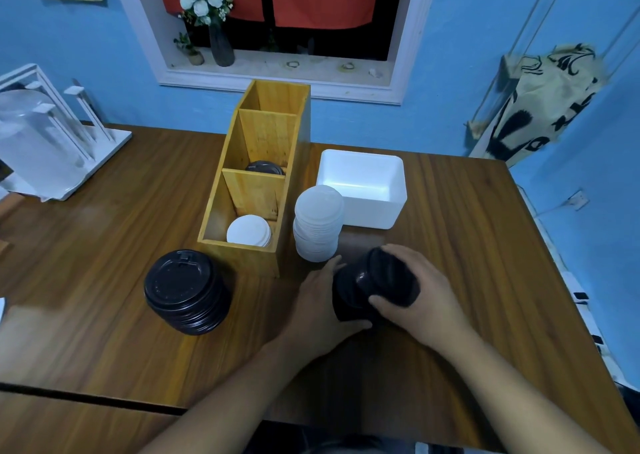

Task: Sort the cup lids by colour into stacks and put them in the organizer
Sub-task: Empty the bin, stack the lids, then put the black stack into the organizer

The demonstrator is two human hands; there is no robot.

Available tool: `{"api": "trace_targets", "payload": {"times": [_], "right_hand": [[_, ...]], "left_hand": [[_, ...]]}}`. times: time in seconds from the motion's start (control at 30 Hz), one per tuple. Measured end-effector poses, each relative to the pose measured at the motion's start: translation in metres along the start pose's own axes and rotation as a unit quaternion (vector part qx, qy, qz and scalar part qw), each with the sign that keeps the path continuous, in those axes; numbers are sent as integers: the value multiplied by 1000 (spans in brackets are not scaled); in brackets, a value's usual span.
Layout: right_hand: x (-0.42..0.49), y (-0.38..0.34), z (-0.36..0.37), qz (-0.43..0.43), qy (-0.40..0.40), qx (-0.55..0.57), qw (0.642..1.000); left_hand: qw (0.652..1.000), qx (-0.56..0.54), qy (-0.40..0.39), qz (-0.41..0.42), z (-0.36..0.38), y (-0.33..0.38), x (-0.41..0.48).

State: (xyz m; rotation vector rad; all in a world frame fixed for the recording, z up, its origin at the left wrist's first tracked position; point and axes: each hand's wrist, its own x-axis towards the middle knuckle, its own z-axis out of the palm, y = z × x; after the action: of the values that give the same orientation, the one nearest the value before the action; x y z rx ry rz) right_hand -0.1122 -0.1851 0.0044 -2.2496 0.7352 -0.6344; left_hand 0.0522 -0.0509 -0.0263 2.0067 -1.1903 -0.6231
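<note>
A wooden organizer (242, 252) with three compartments stands mid-table. Its near compartment holds white lids (248, 231); its middle one holds black lids (265, 168); the far one looks empty. Both hands hold a tilted stack of black lids (374, 284) just right of the organizer's front: my left hand (322, 304) grips its left side, my right hand (422, 294) covers its top and right. A stack of white lids (318, 223) stands just behind the hands. Another black stack (187, 292) stands left of the organizer's front.
An empty white foam box (367, 207) sits behind the white stack. A white rack with a clear container (48, 142) occupies the table's left rear. The blue wall and window sill lie behind; the table's right edge (540, 232) runs close by.
</note>
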Motion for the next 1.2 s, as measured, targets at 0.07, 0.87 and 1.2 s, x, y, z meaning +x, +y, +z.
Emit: {"api": "trace_targets", "payload": {"times": [0.07, 0.87, 1.2], "right_hand": [[0, -11, 11, -25, -73, -43, 996], [-1, -21, 39, -72, -150, -253, 953], [-3, -19, 41, -63, -148, -246, 956]], "left_hand": [[1000, -9, -8, 7, -1, 2, -1], [970, 208, 40, 122, -61, -16, -69], [952, 60, 300, 7, -179, -62, -114]]}}
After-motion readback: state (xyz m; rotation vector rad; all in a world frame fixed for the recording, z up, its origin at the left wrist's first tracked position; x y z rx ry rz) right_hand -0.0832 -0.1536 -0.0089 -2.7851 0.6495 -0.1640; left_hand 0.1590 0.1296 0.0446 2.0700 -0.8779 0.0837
